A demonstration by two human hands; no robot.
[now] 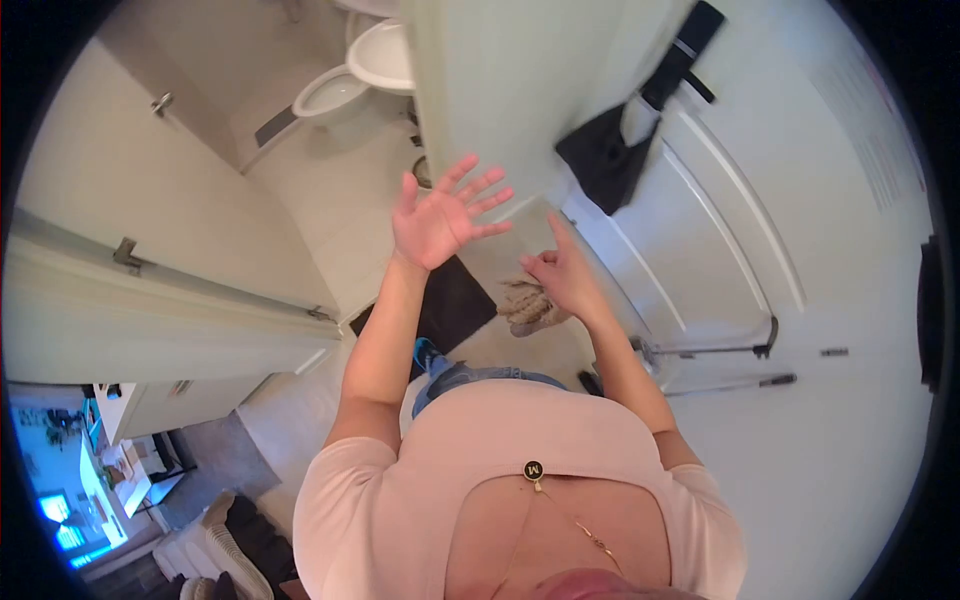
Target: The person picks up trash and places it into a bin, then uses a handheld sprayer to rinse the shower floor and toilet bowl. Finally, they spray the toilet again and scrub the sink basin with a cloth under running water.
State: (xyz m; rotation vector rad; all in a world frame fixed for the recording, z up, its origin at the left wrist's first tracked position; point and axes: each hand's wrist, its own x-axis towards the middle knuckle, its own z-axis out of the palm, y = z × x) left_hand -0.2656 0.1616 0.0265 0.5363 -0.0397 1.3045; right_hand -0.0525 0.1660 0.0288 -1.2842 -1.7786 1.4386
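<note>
My left hand [445, 218] is raised with its palm showing and all fingers spread, holding nothing. To its right, my right hand [565, 270] has the index finger stretched out and the other fingers curled in; nothing shows in it. Below and between the hands lies a dark mat [455, 305] on the floor. A beige bundle [528, 303] is seen just beside my right hand, lower down. Neither hand touches anything.
A white door [690, 240] with a black bag [608, 160] on its handle stands at the right. Beyond an open door [150, 190] at the left are a toilet [332, 97] and a sink [383, 57]. A room with a desk shows at the lower left.
</note>
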